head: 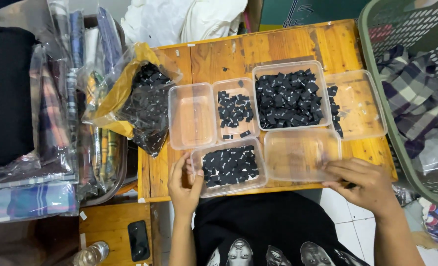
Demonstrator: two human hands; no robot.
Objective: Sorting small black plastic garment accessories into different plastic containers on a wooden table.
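The left hand is resting at the near left corner of a clear plastic tub full of small black tags, thumb and fingers pinching lightly at its rim, so that hand is closing on the tub's edge. The right hand is sitting at the near right corner of an empty clear tub, fingers curled together; something small and dark is peeking out beneath them, but I cannot tell whether it is being gripped.

Both tubs are lying just ahead of the hands, side by side and touching, at the near edge of the wooden counter. Beyond them, further from the hands, more tubs are standing: an empty one, a narrow one part-filled with tags, a big one heaped with them, and one nearly bare off to the right.

These tubs are looking thin and springy; the walls will likely be flexing under a pinch, so taking the rim at a corner seems the firmest hold. The tags look feather-light and loose, probably sliding about if the tub is tipping. Left of the left hand, a plastic bag of more tags is slumping open.
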